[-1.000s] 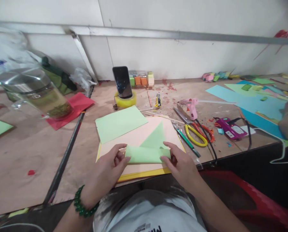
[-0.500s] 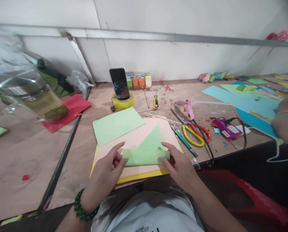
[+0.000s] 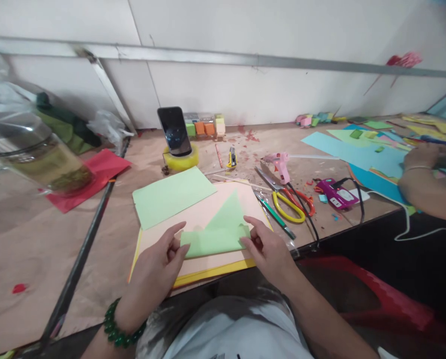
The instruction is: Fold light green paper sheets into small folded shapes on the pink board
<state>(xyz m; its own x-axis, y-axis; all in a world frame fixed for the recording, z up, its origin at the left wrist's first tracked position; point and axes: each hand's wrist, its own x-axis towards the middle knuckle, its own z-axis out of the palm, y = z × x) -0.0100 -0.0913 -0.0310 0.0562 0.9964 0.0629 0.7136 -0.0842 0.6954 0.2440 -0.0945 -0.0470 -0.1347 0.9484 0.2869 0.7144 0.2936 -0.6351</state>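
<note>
**While both hands are pinching its ends, a folded green paper is lying as a band below a raised point**

The folded green paper point(image 3: 213, 243) is resting on the peach sheet point(image 3: 196, 266), close to the worktop's point(image 3: 107, 249) near edge. Its lower part is forming a straight band, with a triangle pointing away from the person; the shape suggests that folding is under way, and even tension at both ends is probably keeping the crease straight.

The left hand point(image 3: 157, 264) is holding the left end and the right hand point(image 3: 273, 254) the right, each grip narrow, thumb and fingers closing on paper.

Beyond the band, a flat green sheet point(image 3: 173, 197) is overlapping the peach one. To the right, a green cutter point(image 3: 279, 219), yellow-handled scissors point(image 3: 296, 218) and a pink glue gun point(image 3: 282, 169) are lying untouched. Farther right, another person's hand point(image 3: 423, 155) is reaching among coloured papers.
</note>
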